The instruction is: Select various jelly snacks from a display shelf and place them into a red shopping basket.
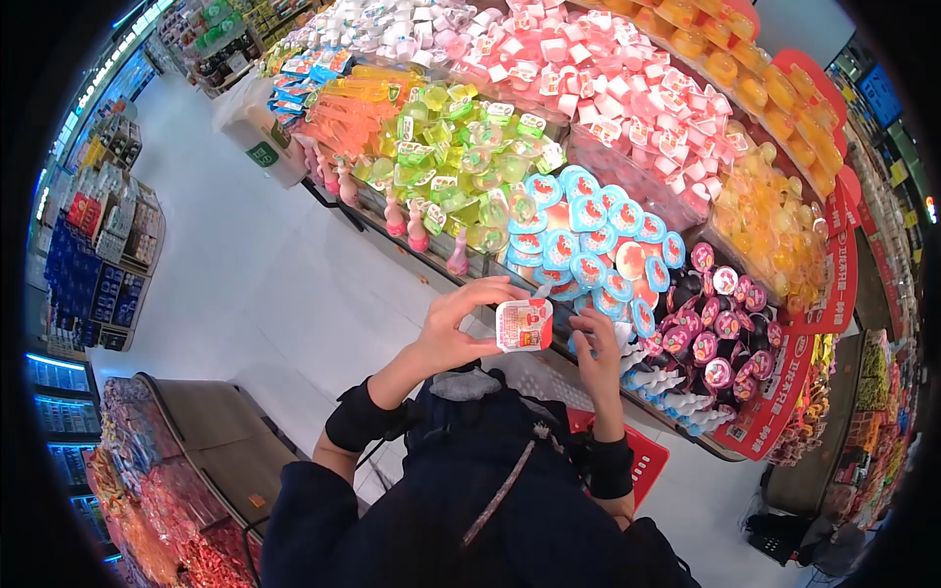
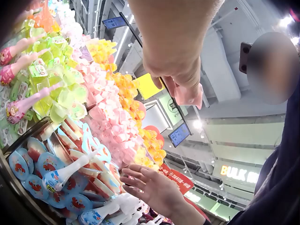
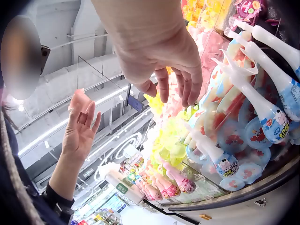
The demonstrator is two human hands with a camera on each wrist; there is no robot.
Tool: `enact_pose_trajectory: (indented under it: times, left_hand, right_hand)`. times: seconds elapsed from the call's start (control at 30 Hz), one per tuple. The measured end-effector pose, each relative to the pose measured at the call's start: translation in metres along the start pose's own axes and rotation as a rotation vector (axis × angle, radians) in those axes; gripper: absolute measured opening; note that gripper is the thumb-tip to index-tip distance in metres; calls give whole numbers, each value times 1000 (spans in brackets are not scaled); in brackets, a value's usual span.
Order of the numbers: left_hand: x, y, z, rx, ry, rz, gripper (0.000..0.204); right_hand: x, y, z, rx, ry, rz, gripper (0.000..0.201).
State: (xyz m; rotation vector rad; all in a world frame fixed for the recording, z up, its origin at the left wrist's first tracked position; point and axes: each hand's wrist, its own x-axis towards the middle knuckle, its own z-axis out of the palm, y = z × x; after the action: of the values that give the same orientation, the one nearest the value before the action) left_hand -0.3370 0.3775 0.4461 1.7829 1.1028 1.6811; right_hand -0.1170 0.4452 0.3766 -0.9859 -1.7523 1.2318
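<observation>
In the head view my left hand (image 1: pixel 453 325) pinches a small jelly cup (image 1: pixel 523 325) by its edge, with the printed white and red lid facing up. The same cup shows its pink translucent side (image 2: pixel 191 95) in the left wrist view. My right hand (image 1: pixel 597 359) is just right of the cup, apart from it, with loosely bent fingers and nothing in them. From the right wrist, that hand (image 3: pixel 157 54) hangs near blue-lidded, heart-shaped jelly cups (image 3: pixel 243 136) and white-necked bottles (image 3: pixel 253 96). Both hands are in front of the candy display's near edge.
Bins hold green jelly cups (image 1: pixel 441 147), pink jelly cups (image 1: pixel 588 88), yellow-orange ones (image 1: pixel 769 216) and purple-lidded ones (image 1: pixel 706 328). Pink bottles (image 1: pixel 417 227) hang along the front rim. A red basket (image 1: pixel 647 465) is low at my right; another candy bin (image 1: pixel 167 461) stands behind left.
</observation>
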Motion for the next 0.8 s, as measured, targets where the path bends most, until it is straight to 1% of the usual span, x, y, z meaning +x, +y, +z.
enact_pose_trajectory:
  times: [0.13, 0.27, 0.37, 0.43, 0.47, 0.5, 0.57, 0.6, 0.63, 0.7, 0.73, 0.8]
  left_hand:
    - [10, -13, -6, 42, -13, 19, 43]
    - [24, -28, -13, 25, 2, 15, 43]
    - [35, -43, -17, 16, 17, 16, 44]
    - [44, -54, -17, 18, 166, 137, 44]
    - [49, -57, -17, 25, 211, 165, 47]
    - [54, -62, -16, 23, 209, 165, 47]
    - [65, -74, -17, 75, 382, 246, 50]
    - [71, -79, -19, 139, 414, 272, 51]
    - [76, -83, -20, 137, 413, 271, 51]
    - [85, -89, -22, 163, 493, 268, 50]
    - [87, -91, -25, 242, 486, 259, 48]
    - [93, -98, -27, 236, 505, 277, 49]
  right_hand:
    - [17, 2, 7, -17, -20, 0, 16]
    - [35, 1, 18, 14, 1, 26, 16]
    - [50, -3, 23, -11, -5, 8, 16]
    - [57, -4, 27, 8, 6, 51, 15]
    - [60, -3, 29, 36, 11, 81, 14]
    - [65, -2, 30, 36, 14, 83, 14]
    - [74, -1, 32, -26, -16, 106, 15]
    - [77, 0, 33, -26, -14, 107, 15]
    - [80, 1, 35, -33, 0, 105, 14]
    - [85, 5, 37, -42, 14, 102, 14]
    - [87, 7, 37, -71, 29, 80, 15]
    - [89, 11, 37, -100, 45, 60, 16]
